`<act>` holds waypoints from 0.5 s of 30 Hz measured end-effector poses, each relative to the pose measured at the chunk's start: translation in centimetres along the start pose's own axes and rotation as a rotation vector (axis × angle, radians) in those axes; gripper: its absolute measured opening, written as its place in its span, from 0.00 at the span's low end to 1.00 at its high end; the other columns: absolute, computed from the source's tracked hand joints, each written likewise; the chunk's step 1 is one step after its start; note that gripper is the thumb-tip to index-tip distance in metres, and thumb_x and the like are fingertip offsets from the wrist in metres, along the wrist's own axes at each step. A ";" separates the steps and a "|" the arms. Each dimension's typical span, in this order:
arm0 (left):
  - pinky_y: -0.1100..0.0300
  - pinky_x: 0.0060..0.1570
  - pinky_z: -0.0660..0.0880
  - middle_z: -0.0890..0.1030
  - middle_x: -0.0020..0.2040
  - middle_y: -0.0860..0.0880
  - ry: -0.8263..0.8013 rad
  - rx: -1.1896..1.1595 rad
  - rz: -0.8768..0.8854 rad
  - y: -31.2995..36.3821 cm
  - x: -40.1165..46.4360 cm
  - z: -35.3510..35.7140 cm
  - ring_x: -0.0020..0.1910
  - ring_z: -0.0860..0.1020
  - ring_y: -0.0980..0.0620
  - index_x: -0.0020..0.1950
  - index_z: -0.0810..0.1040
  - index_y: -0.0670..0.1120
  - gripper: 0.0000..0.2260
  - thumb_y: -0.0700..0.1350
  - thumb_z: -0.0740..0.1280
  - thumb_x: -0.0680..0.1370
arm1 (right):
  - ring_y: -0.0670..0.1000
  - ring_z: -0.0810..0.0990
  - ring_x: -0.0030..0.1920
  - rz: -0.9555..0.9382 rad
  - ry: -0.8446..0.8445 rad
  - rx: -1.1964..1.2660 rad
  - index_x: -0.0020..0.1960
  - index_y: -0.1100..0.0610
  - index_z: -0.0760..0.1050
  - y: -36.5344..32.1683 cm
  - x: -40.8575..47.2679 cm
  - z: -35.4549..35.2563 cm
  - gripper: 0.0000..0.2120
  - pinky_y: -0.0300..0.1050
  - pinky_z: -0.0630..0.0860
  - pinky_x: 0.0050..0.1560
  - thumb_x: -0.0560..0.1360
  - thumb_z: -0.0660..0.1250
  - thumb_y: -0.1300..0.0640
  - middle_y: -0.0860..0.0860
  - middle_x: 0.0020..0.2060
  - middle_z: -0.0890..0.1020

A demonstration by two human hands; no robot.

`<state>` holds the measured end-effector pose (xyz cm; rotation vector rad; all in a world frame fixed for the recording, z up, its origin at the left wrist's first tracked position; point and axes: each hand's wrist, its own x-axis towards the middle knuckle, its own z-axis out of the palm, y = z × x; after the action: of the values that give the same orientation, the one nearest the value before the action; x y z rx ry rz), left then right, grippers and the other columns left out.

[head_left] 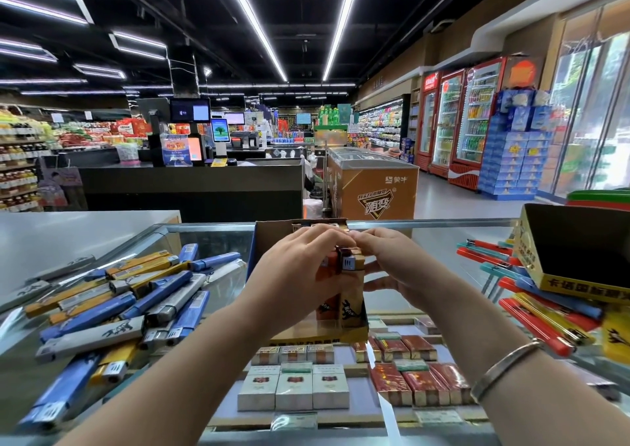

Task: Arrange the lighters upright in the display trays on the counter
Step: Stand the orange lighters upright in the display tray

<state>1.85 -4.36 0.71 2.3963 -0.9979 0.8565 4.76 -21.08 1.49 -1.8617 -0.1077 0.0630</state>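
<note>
Glass counter (426, 237): loose lighters (112, 295) piled left, display tray (269, 241) centre, 2nd tray (576, 258) + lighters right.

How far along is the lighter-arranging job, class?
Done: a few orange and gold lighters stand upright in the centre cardboard display tray. In hand: left hand and right hand grip that cluster. Left: the loose blue, grey and yellow lighter pile, the red and yellow lighters, and the yellow tray.
</note>
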 end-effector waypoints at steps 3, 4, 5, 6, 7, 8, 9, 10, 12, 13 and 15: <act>0.58 0.59 0.72 0.73 0.63 0.58 -0.069 -0.072 -0.055 -0.6 -0.2 -0.1 0.63 0.70 0.56 0.64 0.72 0.54 0.22 0.57 0.66 0.71 | 0.56 0.76 0.54 0.009 0.008 0.021 0.61 0.57 0.70 0.0 0.0 0.0 0.18 0.47 0.77 0.46 0.79 0.59 0.46 0.57 0.56 0.76; 0.59 0.59 0.73 0.72 0.62 0.59 -0.084 -0.117 -0.084 -0.7 -0.2 -0.1 0.63 0.70 0.57 0.63 0.72 0.55 0.20 0.56 0.67 0.72 | 0.56 0.76 0.55 0.012 -0.002 0.014 0.61 0.57 0.70 0.1 0.0 0.0 0.19 0.48 0.77 0.47 0.78 0.59 0.45 0.57 0.56 0.76; 0.59 0.58 0.74 0.72 0.61 0.60 -0.088 -0.149 -0.104 -0.9 -0.2 0.0 0.61 0.71 0.57 0.62 0.72 0.55 0.19 0.54 0.68 0.72 | 0.56 0.75 0.56 0.014 -0.013 -0.001 0.62 0.57 0.69 0.2 0.1 0.1 0.19 0.49 0.76 0.49 0.78 0.60 0.44 0.56 0.57 0.76; 0.59 0.56 0.75 0.72 0.60 0.60 -0.085 -0.164 -0.114 -1.0 -0.1 0.1 0.60 0.71 0.58 0.61 0.73 0.56 0.18 0.54 0.69 0.71 | 0.55 0.75 0.57 0.014 -0.020 -0.017 0.63 0.56 0.68 0.2 0.1 0.2 0.20 0.50 0.76 0.50 0.78 0.60 0.44 0.56 0.58 0.75; 0.60 0.55 0.76 0.73 0.60 0.60 -0.081 -0.164 -0.113 -0.9 -0.1 0.1 0.58 0.72 0.58 0.60 0.73 0.56 0.18 0.54 0.69 0.71 | 0.55 0.74 0.57 0.010 -0.021 -0.033 0.64 0.56 0.67 0.3 0.2 0.2 0.21 0.49 0.76 0.50 0.78 0.59 0.43 0.55 0.58 0.75; 0.60 0.54 0.76 0.73 0.59 0.59 -0.075 -0.159 -0.109 -0.9 0.0 0.2 0.57 0.72 0.58 0.60 0.73 0.56 0.18 0.54 0.69 0.71 | 0.54 0.74 0.58 0.006 -0.020 -0.048 0.64 0.55 0.67 0.3 0.2 0.3 0.21 0.48 0.75 0.47 0.78 0.59 0.43 0.55 0.59 0.75; 0.61 0.53 0.76 0.73 0.59 0.59 -0.072 -0.153 -0.106 -0.8 0.0 0.2 0.57 0.72 0.58 0.60 0.72 0.56 0.18 0.55 0.68 0.71 | 0.54 0.73 0.57 0.003 -0.021 -0.054 0.65 0.55 0.66 0.3 0.2 0.3 0.21 0.46 0.74 0.45 0.78 0.58 0.43 0.54 0.59 0.74; 0.61 0.53 0.76 0.73 0.59 0.59 -0.074 -0.143 -0.101 -0.8 0.0 0.2 0.57 0.72 0.58 0.60 0.72 0.56 0.18 0.56 0.68 0.71 | 0.54 0.73 0.57 -0.001 -0.024 -0.053 0.65 0.55 0.66 0.3 0.3 0.4 0.21 0.46 0.74 0.45 0.78 0.58 0.43 0.54 0.59 0.74; 0.63 0.53 0.75 0.71 0.58 0.61 -0.102 -0.115 -0.089 -0.7 -0.2 0.3 0.57 0.71 0.60 0.62 0.68 0.57 0.21 0.61 0.65 0.71 | 0.54 0.73 0.58 -0.025 -0.025 -0.031 0.66 0.54 0.66 0.3 0.3 0.5 0.21 0.49 0.75 0.49 0.78 0.60 0.44 0.54 0.60 0.74; 0.62 0.54 0.75 0.69 0.57 0.62 -0.124 -0.121 -0.100 -0.6 -0.3 0.3 0.57 0.70 0.60 0.62 0.66 0.59 0.24 0.64 0.64 0.70 | 0.55 0.73 0.59 -0.044 -0.018 -0.009 0.67 0.54 0.65 0.4 0.3 0.5 0.21 0.52 0.74 0.54 0.78 0.60 0.45 0.55 0.60 0.74; 0.56 0.57 0.74 0.66 0.58 0.63 -0.146 -0.192 -0.182 -0.6 -0.3 0.2 0.60 0.68 0.59 0.65 0.62 0.60 0.30 0.71 0.60 0.67 | 0.56 0.72 0.61 -0.069 0.002 0.047 0.68 0.53 0.65 0.5 0.4 0.6 0.21 0.58 0.71 0.61 0.79 0.59 0.47 0.56 0.61 0.74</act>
<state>2.19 -3.94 0.22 2.3655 -0.8553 0.5041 5.12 -20.59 0.82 -1.8094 -0.1676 0.0163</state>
